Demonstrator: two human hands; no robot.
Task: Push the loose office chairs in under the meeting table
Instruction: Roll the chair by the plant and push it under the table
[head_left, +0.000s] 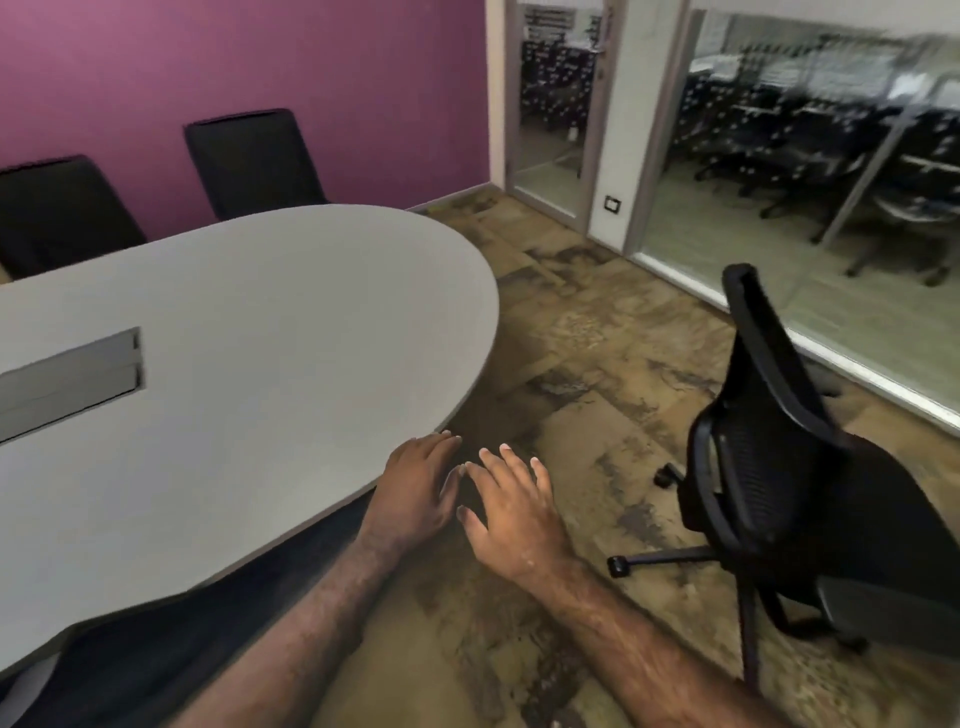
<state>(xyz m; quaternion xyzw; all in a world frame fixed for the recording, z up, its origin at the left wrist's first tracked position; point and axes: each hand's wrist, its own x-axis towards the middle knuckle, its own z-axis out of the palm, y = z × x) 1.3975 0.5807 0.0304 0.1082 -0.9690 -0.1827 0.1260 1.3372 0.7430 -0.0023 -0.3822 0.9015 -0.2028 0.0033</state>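
The grey oval meeting table (270, 332) fills the left half of the view. A loose black mesh office chair (779, 467) stands on the carpet to the right, apart from the table, its backrest toward the glass wall. A dark chair back (171, 639) sits tucked under the table's near edge below my arms. Two more black chairs (254, 161) stand at the far side against the purple wall. My left hand (415, 493) hovers at the table's near edge, fingers spread and empty. My right hand (519, 514) is beside it over the floor, also empty.
A glass partition with metal frame (831, 338) runs along the right, close behind the loose chair. A glass door (556, 114) stands at the back. A cable hatch (72, 379) is set in the tabletop. Patterned brown carpet (571, 338) lies between table end and glass.
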